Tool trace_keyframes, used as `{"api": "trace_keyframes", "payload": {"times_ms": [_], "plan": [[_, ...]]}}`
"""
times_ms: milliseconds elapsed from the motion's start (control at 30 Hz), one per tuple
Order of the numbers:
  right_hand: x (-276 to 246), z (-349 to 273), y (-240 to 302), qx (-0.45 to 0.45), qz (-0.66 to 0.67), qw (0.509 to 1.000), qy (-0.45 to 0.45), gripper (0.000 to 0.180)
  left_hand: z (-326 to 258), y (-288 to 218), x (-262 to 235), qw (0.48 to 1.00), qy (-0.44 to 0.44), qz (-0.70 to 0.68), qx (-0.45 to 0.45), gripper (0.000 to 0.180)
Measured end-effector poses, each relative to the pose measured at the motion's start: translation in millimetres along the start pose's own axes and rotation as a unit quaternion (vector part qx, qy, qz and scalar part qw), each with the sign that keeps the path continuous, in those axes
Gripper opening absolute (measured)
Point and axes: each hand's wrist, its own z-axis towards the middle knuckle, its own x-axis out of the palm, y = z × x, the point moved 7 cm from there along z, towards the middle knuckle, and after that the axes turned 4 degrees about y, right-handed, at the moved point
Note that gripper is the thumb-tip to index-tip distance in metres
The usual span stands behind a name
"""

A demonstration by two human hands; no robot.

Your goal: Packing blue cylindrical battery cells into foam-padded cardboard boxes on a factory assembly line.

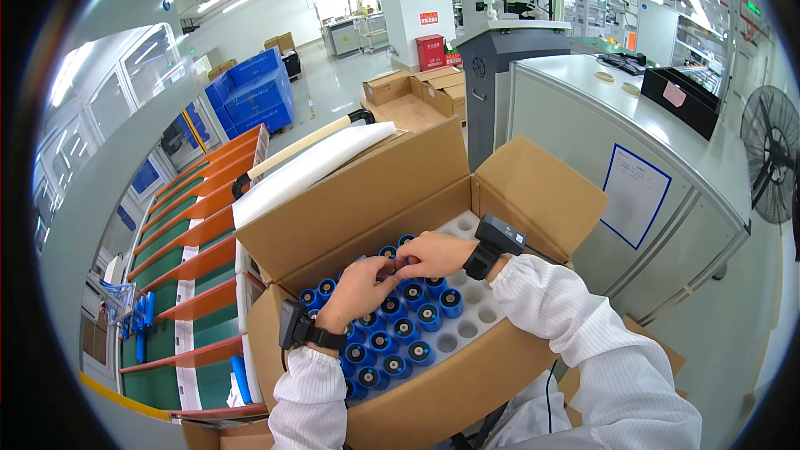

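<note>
Both grips are curled, fingertips meeting over one blue cylindrical capacitor (390, 265) near the back wall of the open cardboard box (358, 200); the left hand (358, 290) and right hand (433, 254) pinch at it, though the fingers hide the contact. More capacitors fill the white foam tray (475, 317), whose right-hand holes stand bare. Wrist-worn scanners sit on both forearms.

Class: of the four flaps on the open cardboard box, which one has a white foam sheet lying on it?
The far-left flap; the foam sheet rests along its top edge.
</note>
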Motion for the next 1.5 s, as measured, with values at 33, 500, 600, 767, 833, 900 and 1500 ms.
{"api": "trace_keyframes", "payload": {"times_ms": [33, 500, 600, 767, 833, 900, 1500], "plan": [[-0.7, -1.5, -1.1, 0.001, 0.0, 1.0, -0.001, 0.039, 1.2, -1.8, 0.7, 1.0, 0.0, 0.0, 0.001, 0.025], [-5.7, 0.1, 9.2, 0.042, 0.021, 0.999, -0.02, 0.024, 0.4, 8.0, -28.3, 0.984, -0.17, 0.004, 0.059, 0.021], [-0.9, 3.8, 15.1, 0.048, 0.005, 0.999, -0.006, 0.022, -8.3, 10.5, -43.4, 0.977, -0.206, -0.056, 0.028, 0.021], [6.6, 6.6, 1.2, 0.051, 0.044, 0.998, -0.016, 0.02, -11.3, 13.4, -43.6, 0.973, -0.221, -0.07, 0.022, 0.018], [4.1, 4.9, -11.3, 0.045, 0.07, 0.996, -0.034, 0.021, -8.8, 6.5, -43.0, 0.97, -0.227, -0.075, 0.041, 0.016], [5.2, 9.1, -11.3, 0.05, 0.075, 0.996, -0.023, 0.021, -14.6, 3.9, -49.3, 0.965, -0.244, -0.083, 0.042, 0.015], [-0.5, 4.3, 9.0, 0.073, 0.064, 0.995, -0.035, 0.019, -264.0, 214.7, -209.5, 0.842, -0.429, 0.137, -0.296, 0.028]]}}
